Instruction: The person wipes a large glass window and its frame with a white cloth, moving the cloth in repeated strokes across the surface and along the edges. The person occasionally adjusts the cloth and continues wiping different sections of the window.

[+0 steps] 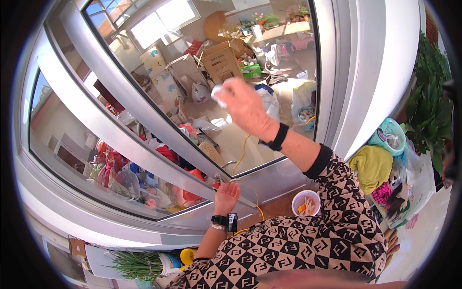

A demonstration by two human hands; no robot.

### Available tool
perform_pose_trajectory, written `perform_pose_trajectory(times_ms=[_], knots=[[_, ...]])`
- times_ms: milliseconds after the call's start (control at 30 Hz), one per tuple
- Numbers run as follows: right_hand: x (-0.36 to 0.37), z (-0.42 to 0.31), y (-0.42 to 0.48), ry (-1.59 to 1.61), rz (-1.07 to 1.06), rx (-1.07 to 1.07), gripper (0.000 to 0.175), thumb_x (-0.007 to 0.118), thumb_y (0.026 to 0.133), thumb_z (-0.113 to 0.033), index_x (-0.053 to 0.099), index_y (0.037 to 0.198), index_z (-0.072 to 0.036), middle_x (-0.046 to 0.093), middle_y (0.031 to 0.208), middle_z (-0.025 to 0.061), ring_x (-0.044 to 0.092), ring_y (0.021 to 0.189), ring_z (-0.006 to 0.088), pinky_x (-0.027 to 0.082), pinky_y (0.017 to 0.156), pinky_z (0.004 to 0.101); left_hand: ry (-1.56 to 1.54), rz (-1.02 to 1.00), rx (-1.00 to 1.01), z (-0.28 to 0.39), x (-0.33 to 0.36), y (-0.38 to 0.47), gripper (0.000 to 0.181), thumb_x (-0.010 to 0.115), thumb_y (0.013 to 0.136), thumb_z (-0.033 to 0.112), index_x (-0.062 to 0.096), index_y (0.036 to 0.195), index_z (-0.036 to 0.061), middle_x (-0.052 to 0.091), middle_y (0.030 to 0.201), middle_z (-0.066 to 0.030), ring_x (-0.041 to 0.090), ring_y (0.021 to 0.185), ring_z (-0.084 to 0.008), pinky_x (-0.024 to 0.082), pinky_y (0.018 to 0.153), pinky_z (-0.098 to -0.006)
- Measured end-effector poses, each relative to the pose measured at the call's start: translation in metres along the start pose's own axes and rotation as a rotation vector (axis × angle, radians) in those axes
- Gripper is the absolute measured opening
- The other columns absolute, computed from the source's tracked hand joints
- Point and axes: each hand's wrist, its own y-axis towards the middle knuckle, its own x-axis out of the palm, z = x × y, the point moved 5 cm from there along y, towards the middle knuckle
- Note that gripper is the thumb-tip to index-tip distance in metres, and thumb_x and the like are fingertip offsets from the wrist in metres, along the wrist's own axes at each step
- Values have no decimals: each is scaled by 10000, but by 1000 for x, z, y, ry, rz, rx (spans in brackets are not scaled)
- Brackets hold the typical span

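Note:
My right hand [245,108] is raised in front of the glass pane [249,151] of an aluminium-framed door. Its fingers are closed around a crumpled white cloth or tissue [218,96], mostly hidden in the fist. Whether the cloth touches the glass cannot be told. Lower down, my left hand [227,198] is at the edge of the door frame [158,112], right below the metal door handle [235,180]. The palm shows, but the fingertips are too small to tell whether they grip the handle or only rest there. Both wrists wear black bands.
Below the door stands a white bucket [306,203] with scraps inside. A yellow cable [260,213] runs nearby. At right are a yellow-green cloth [371,168], a teal-lined bin [388,135] and plastic bags. Green onions [139,265] lie at lower left. A cardboard box [221,63] shows in the glass.

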Motion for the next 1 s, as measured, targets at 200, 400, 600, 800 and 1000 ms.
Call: perform_pose_trajectory(times_ms=[200,400,600,800,1000], knots=[[-48,66,65,-266,138,11,362,745,820,10,772,1146,-145,664,1061,104,680,919,326,549,772,447,431,100,301,5,16,-4,544,603,1124,318,470,1531,-18,565,1519,-189,577,1409,-364,515,1141,-501],[-58,80,149,-353,294,148,309,729,898,-30,757,1182,-146,656,1107,127,706,943,340,582,759,458,965,109,1362,68,148,-25,756,482,1167,371,211,1690,-103,258,1762,-293,245,1643,-397,164,1346,-453],[-28,78,150,-425,12,-206,207,703,886,-67,781,1068,-127,619,981,92,675,837,286,547,734,420,442,345,1529,185,233,41,739,413,1176,446,309,1629,-129,370,1686,-309,329,1588,-417,223,1318,-440],[-85,180,280,-616,299,-12,251,728,904,-56,787,1128,-153,662,1150,128,727,895,381,598,778,491,457,392,1565,226,254,97,647,413,1170,450,695,1047,-120,712,1049,-347,648,1011,-515,485,897,-555],[12,92,246,-464,-40,-220,285,708,913,-44,766,1173,-145,659,1126,132,720,904,384,607,795,483,688,518,1624,237,254,107,657,434,1149,473,706,1041,-114,719,1017,-344,659,965,-529,496,868,-566]])
